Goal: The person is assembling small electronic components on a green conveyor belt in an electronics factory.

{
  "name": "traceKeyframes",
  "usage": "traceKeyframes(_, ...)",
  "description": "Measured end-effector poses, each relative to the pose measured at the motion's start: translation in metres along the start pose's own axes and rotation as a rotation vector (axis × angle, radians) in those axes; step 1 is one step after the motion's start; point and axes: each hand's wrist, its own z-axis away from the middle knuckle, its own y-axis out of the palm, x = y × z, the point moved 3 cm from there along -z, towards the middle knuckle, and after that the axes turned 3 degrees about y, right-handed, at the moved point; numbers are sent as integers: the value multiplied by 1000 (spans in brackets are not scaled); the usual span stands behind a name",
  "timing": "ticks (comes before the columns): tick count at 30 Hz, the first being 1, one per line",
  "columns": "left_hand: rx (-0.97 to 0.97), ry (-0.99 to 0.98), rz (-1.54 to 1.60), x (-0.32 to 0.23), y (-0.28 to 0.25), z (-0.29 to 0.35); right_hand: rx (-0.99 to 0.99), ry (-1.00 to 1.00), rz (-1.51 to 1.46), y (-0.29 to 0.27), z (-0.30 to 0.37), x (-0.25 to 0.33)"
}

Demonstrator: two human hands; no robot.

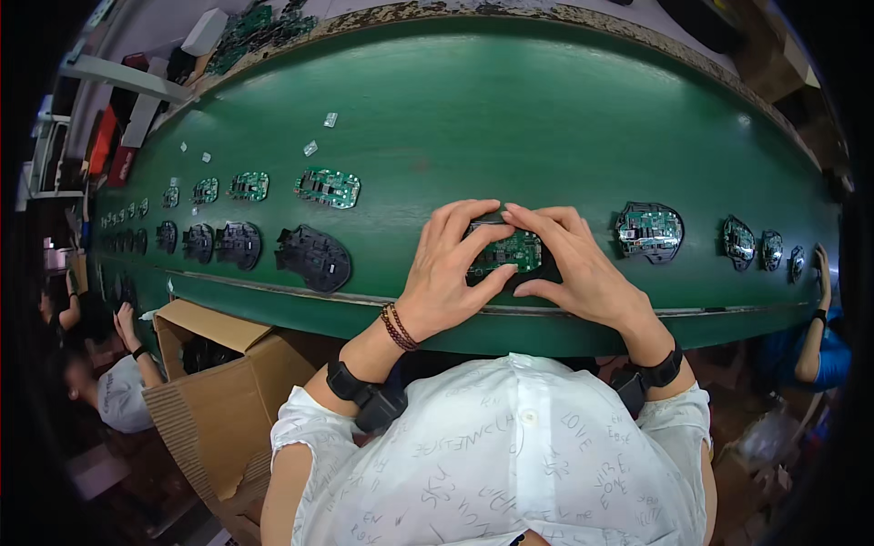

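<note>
Both my hands press on a green circuit board that sits in a black plastic shell on the green conveyor belt, close to the near edge. My left hand grips the board's left side, thumb under its lower edge and fingers over its top. My right hand holds the right side, its fingertips meeting the left hand's at the top. The shell under the board is mostly hidden by my fingers.
To the left lie a black shell and a bare green board, with several more pairs farther left. To the right sits a shell with a board fitted and more beyond. An open cardboard box stands below left. Other people's hands reach in at both ends.
</note>
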Motion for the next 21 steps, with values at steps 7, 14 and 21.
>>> traceKeyframes(7, 7, 43, -132, -5, -1, -1, -1, 6, 88, -1, -1, 4)
traceKeyframes(14, -121, -94, 46, -2, -11, 7, -64, -124, 36, 1, 3, 8)
traceKeyframes(21, -50, -317, 450, -6, -13, 6, -124, 0, -203, 4, -4, 19)
